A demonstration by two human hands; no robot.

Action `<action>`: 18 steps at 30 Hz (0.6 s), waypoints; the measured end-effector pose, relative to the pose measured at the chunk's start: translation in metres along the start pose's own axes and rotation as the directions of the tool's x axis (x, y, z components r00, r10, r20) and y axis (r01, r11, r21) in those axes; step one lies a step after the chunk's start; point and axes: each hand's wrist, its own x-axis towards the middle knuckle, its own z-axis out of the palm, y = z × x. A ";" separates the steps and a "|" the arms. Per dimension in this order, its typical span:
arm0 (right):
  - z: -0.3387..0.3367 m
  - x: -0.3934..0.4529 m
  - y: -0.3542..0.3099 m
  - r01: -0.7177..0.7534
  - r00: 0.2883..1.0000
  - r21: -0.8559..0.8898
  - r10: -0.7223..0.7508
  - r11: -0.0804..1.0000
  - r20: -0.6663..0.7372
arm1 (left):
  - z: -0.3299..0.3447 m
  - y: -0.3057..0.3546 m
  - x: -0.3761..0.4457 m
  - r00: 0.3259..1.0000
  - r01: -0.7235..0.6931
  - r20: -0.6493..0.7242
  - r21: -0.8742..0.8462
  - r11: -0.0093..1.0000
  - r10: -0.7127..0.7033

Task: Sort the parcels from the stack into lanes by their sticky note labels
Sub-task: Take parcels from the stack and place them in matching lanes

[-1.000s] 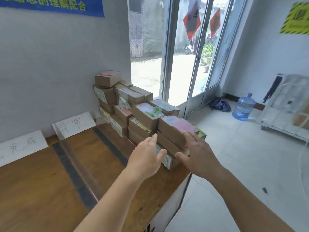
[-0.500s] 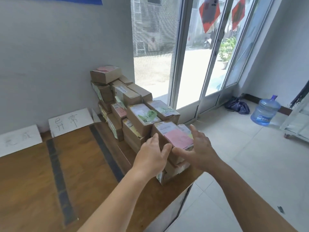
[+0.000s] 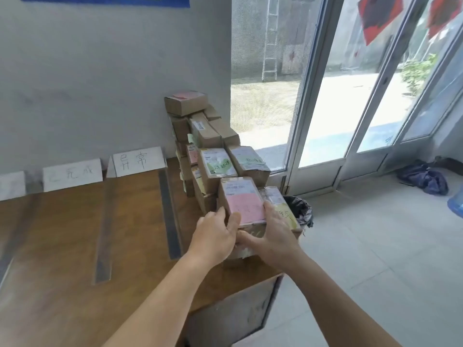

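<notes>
Both hands have closed in since a second ago: the left hand (image 3: 215,236) and right hand (image 3: 273,231) now clasp the pink-noted parcel (image 3: 241,200) by its sides, at the near end of the parcel stack (image 3: 213,151) on the tabletop (image 3: 75,246).

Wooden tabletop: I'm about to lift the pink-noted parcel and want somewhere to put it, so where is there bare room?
Bare wood fills the lanes between the dark tape strips, in front of the paper signs, left of both hands. It is crowded at the table's right edge, where the parcel stack runs back to the wall; left hand and right hand clasp the pink-noted parcel there.
</notes>
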 end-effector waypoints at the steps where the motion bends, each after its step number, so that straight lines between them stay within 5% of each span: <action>1: 0.001 -0.001 0.001 0.010 1.000 0.010 -0.010 1.000 0.001 | 0.001 0.002 -0.002 1.000 0.006 -0.010 -0.011 1.000 -0.006; 18: -0.028 -0.006 0.029 0.098 0.991 0.112 -0.086 0.989 -0.107 | 0.001 0.013 -0.010 0.983 0.024 -0.158 -0.407 0.913 -0.096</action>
